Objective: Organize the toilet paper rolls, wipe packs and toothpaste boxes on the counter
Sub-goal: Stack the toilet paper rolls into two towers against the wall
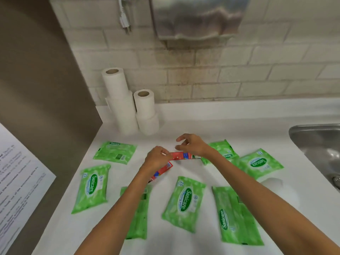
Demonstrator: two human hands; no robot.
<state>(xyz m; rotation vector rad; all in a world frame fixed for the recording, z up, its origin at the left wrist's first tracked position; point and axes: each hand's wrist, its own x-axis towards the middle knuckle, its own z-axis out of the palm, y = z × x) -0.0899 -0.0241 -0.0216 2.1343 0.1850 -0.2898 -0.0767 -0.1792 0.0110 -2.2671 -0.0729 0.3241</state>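
Green plastic wipe packs point(184, 199) lie scattered across the white worktop point(202, 126). In their midst, the left hand point(156, 157) pinches one end of a red cardboard toothpaste box point(181, 156). The right hand point(191, 144) hovers loosely spread above the box's other end.

"Sanicare", perhaps "15", on wipe packs point(184, 199)

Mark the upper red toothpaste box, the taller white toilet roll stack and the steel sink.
Red toothpaste box point(181, 155): head view, middle of its top face.
Taller white toilet roll stack point(123, 111): head view, lower roll's side.
Steel sink point(318, 142): head view, left inner basin wall.
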